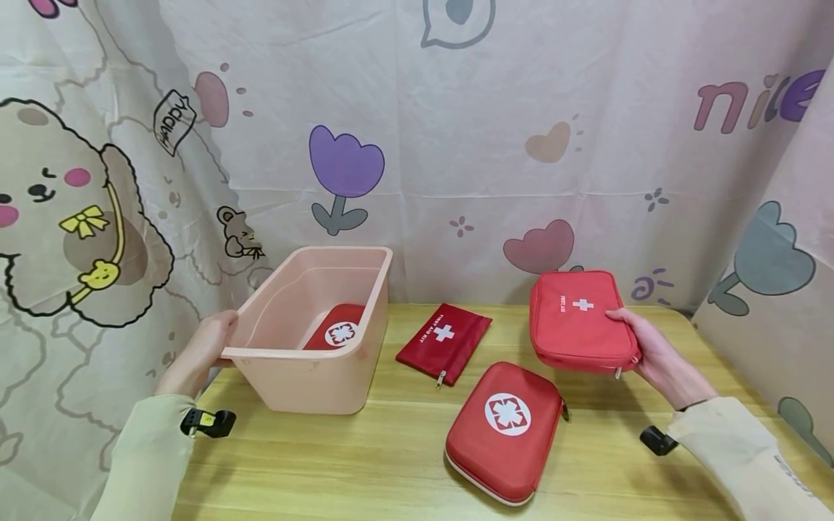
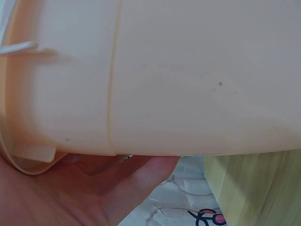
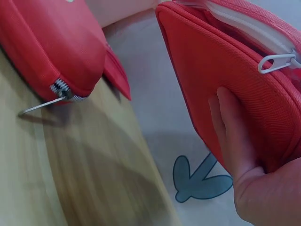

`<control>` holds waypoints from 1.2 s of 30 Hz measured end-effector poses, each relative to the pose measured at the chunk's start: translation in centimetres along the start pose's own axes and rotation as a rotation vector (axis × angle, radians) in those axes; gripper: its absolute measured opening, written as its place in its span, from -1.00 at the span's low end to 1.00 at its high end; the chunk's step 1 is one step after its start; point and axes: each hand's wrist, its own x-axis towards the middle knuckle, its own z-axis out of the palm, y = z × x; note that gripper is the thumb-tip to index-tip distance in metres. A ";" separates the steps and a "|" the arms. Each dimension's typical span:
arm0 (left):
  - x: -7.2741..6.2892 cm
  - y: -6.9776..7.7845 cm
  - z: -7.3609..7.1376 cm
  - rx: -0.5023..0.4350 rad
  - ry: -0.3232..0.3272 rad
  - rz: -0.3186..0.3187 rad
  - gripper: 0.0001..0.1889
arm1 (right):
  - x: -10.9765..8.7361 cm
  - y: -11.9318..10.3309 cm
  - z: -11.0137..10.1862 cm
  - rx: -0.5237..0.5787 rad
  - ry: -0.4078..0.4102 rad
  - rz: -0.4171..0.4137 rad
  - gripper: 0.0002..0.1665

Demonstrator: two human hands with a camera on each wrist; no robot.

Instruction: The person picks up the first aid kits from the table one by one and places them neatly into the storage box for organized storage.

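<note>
A pink plastic bin (image 1: pixel 313 376) stands on the left of the wooden table (image 1: pixel 365 463). My left hand (image 1: pixel 208 340) grips its left rim, and in the left wrist view the palm (image 2: pixel 94 188) lies under the bin's wall (image 2: pixel 188 80). A red first-aid pouch (image 1: pixel 339 329) lies inside the bin. My right hand (image 1: pixel 641 347) holds a soft red first-aid bag (image 1: pixel 576 318) above the table's right side, thumb on top and fingers (image 3: pixel 233 136) underneath the bag (image 3: pixel 244 70).
A flat dark-red zip pouch (image 1: pixel 443 340) lies mid-table. A hard red case (image 1: pixel 504 430) with a white cross badge lies nearer the front, and it also shows in the right wrist view (image 3: pixel 51 42). Cartoon-print cloth (image 1: pixel 456 145) walls in the back and both sides.
</note>
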 end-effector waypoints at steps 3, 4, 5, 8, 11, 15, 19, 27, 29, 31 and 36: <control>0.1 0.0 0.0 0.005 -0.002 0.000 -0.34 | -0.1 -0.3 0.4 0.009 0.000 -0.003 -0.20; 0.1 -0.1 0.0 0.007 -0.003 -0.002 -0.33 | -0.1 -0.4 0.5 0.009 0.003 -0.001 -0.24; 0.1 0.0 0.0 0.009 -0.003 -0.004 -0.33 | -0.2 -0.5 0.6 0.007 0.004 -0.002 -0.24; 0.1 0.0 -0.1 0.012 -0.006 -0.013 -0.32 | -0.2 -0.8 1.0 0.018 0.000 -0.004 -0.21; 0.1 0.1 -0.1 0.011 -0.006 -0.021 -0.31 | -0.2 -1.1 1.4 0.035 -0.018 -0.010 -0.12; 0.1 0.1 0.0 0.006 0.002 -0.019 -0.32 | -0.3 -1.5 2.0 0.055 -0.044 -0.023 -0.09; 0.0 0.1 0.1 0.002 0.006 -0.018 -0.32 | -0.3 -1.8 2.5 0.067 -0.057 -0.033 -0.11; 0.1 0.3 0.1 -0.002 0.017 -0.027 -0.34 | -0.4 -2.6 3.4 0.118 -0.061 -0.024 -0.05; 0.1 0.3 0.1 -0.006 0.021 -0.022 -0.35 | -0.4 -2.7 3.6 0.130 -0.068 -0.027 -0.05; 0.1 0.3 0.1 -0.008 0.022 -0.016 -0.35 | -0.3 -2.8 3.9 0.137 -0.076 -0.029 -0.05; 0.1 0.2 0.2 -0.010 0.023 -0.013 -0.35 | -0.1 -3.0 4.7 0.161 -0.095 -0.035 -0.04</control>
